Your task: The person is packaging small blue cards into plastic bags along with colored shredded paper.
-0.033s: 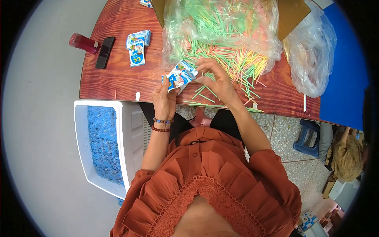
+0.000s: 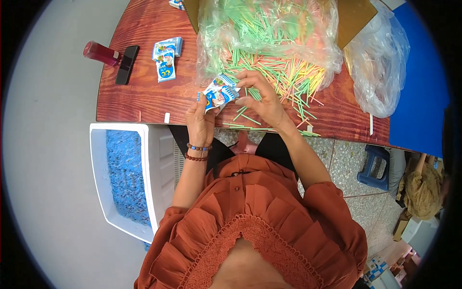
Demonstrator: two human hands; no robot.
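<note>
My left hand point(image 2: 201, 120) holds a small bunch of blue-and-white packets point(image 2: 217, 94) just above the wooden table point(image 2: 139, 96). My right hand point(image 2: 263, 100) pinches the right edge of the same packets with thumb and fingers. Right behind my hands lies a loose pile of thin green, yellow and pink sticks point(image 2: 293, 79). More of these sticks fill a clear plastic bag point(image 2: 264, 29) further back. My left wrist wears two bead bracelets.
A small stack of like packets point(image 2: 166, 58), a black phone point(image 2: 126, 64) and a red bottle point(image 2: 101, 53) lie at the table's left. A white bin point(image 2: 156, 183) of blue packets stands by my left side. At the right are a crumpled plastic bag point(image 2: 380, 62) and a blue stool point(image 2: 375, 166).
</note>
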